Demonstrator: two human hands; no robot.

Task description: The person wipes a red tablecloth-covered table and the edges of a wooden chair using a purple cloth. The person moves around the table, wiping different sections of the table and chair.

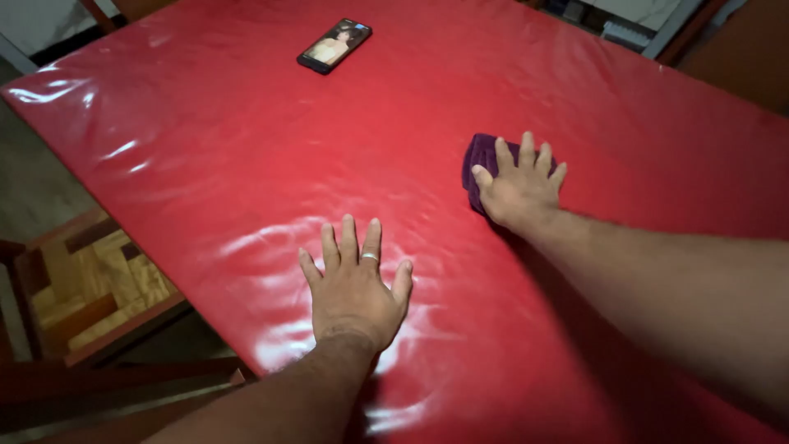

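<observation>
A dark purple cloth point(481, 161) lies bunched on the red tabletop point(246, 164), and everything else sits around it. The right hand point(519, 191) is planted flat on top of the cloth, fingers fanned out and pressing down, so only the cloth's far and left edges peek out from under the palm; how it is folded I can't quite make out in this dim light. Nearer the person than the cloth and off to its left, the left hand point(355, 288) rests palm down on the glossy red surface, fingers spread, holding nothing, a ring point(370, 256) showing on one finger. Well beyond the cloth, toward the table's far left end, a black smartphone point(334, 46) lies face up with its screen lit. Left of the table, below its edge, stands a wooden chair point(90, 288) with a patterned seat.
</observation>
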